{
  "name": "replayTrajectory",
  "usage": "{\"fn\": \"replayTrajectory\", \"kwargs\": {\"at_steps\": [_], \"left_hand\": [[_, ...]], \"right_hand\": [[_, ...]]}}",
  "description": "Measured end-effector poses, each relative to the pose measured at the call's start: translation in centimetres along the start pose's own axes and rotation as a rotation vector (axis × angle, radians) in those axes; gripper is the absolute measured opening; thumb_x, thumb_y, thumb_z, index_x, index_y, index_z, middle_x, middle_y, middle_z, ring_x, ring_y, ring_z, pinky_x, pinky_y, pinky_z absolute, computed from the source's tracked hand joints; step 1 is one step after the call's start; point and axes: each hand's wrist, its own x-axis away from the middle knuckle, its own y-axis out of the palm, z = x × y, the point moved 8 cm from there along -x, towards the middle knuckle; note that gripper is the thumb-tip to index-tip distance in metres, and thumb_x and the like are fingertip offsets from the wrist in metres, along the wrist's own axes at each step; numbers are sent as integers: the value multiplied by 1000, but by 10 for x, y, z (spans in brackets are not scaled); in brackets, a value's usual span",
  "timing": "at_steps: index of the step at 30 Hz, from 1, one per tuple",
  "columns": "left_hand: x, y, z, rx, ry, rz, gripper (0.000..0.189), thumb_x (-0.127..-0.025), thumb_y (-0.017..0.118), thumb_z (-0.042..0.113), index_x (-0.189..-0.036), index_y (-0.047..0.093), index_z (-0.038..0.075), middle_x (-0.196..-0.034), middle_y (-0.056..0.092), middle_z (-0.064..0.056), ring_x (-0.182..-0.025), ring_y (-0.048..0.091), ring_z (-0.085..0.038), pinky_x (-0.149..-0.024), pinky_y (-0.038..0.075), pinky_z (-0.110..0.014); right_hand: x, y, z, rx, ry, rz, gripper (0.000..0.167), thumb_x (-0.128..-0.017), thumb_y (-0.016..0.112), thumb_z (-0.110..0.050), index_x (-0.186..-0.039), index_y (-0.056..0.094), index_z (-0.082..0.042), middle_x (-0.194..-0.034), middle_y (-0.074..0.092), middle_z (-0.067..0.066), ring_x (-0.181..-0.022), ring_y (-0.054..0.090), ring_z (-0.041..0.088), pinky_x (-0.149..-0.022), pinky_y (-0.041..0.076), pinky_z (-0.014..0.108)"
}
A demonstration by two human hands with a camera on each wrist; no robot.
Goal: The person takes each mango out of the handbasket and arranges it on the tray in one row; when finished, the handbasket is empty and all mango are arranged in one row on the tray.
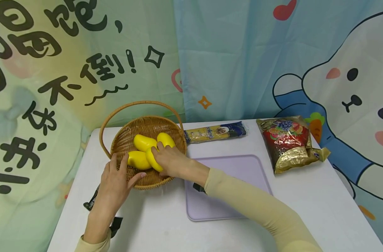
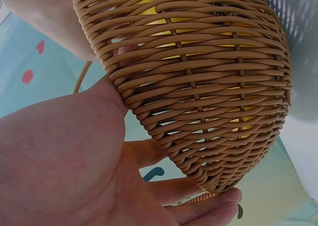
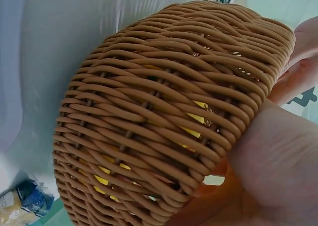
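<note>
Round basket of woven brown wicker with a tall arched handle (image 1: pixel 155 123) stands at the back left of a white table (image 1: pixel 166 227). Inside lie four smooth yellow mango-shaped fruits (image 1: pixel 139 160), bunched and touching. Right hand (image 1: pixel 172 161) reaches in over the right side, fingers bent over the front-right fruit (image 1: pixel 152 161), grasping it; its underside is poorly seen, so whether it bears on the basket floor is uncertain. Left hand (image 1: pixel 112 185) at the front-left rim, fingers spread and nearly straight, thumb over the edge and inside; grip loose, nothing clasped. Both wrist views show the outer weave, with yellow glinting through the gaps. Right forearm, in a pale yellow sleeve (image 1: pixel 251 206), crosses above a flat lilac rectangular tray (image 1: pixel 204 210). Behind the tray, a long blue-and-yellow packet (image 1: pixel 210 133), one end beside the basket. Back right: a plump red-and-gold foil bag with printed fruit (image 1: pixel 287 141).
</note>
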Motion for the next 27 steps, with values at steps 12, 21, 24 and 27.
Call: {"fn": "replayTrajectory", "kwargs": {"at_steps": [12,21,24,27], "left_hand": [[0,-1,-2,20,-7,-7,85,-94,68,47,-153,36,-5,-153,27,-40,-128,40,-60,-105,36,-72],[-1,-1,-2,4,-5,-13,87,-94,67,49,-153,34,-6,-152,27,-42,-129,40,-61,-105,37,-72],[-1,-1,-3,7,-10,-22,88,-95,66,49,-154,32,-5,-153,26,-43,-130,39,-61,-106,36,-72],[-1,-1,-3,15,-16,-31,88,-95,66,49,-155,31,-5,-154,24,-43,-131,38,-61,-106,34,-73]], "right_hand": [[1,-1,16,-323,40,2,98,-86,80,-45,-158,29,-3,-145,43,18,-98,60,17,-80,55,23],[20,-22,37,-615,40,64,98,-85,77,-53,-159,30,-9,-148,43,15,-107,60,21,-87,54,33],[30,-29,44,-653,51,79,99,-84,77,-56,-160,30,-12,-149,43,15,-119,59,26,-95,53,39],[42,-36,51,-681,70,96,99,-84,77,-57,-160,30,-14,-150,42,14,-122,58,29,-98,53,41]]}}
